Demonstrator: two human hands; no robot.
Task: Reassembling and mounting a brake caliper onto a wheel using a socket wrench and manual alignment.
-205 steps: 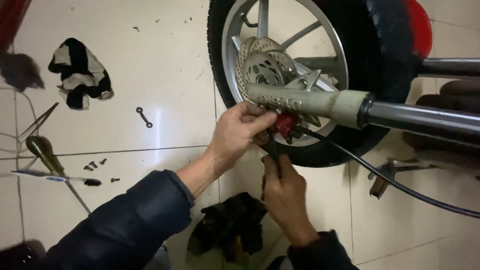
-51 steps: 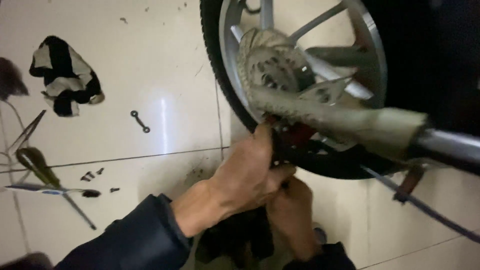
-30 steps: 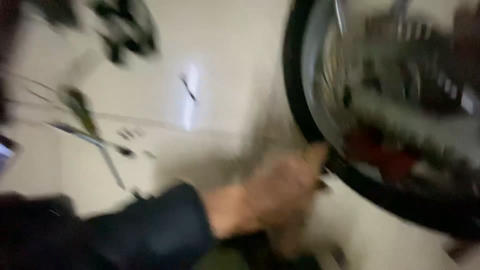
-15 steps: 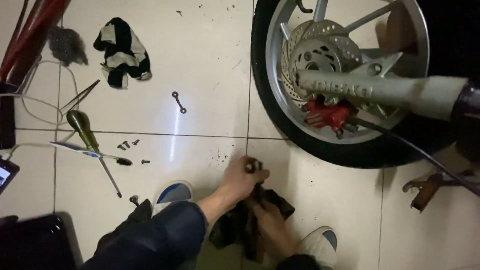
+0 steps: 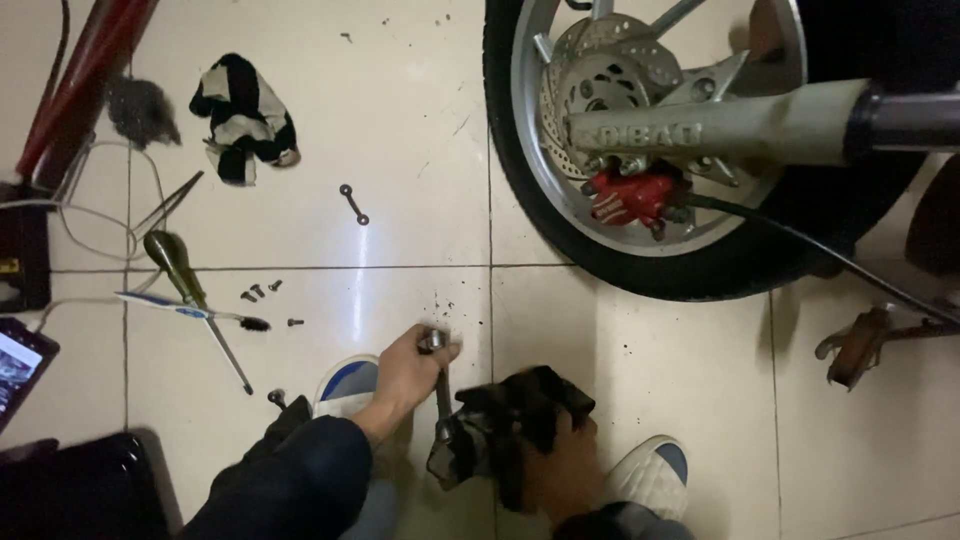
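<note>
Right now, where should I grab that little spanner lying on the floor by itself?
Pinch the small spanner by its thin middle shaft, coming straight down from above. It lies flat on the tile with both ringed ends wider, so the narrow bar between them gives fingers the easiest hold.

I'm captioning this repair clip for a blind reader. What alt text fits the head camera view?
Seen from above, a person's left hand grips a metal wrench while the right hand holds a dark rag against it, over a pale tiled floor. A motorbike wheel with a red brake caliper stands beyond, and screws and a screwdriver lie left.
</note>
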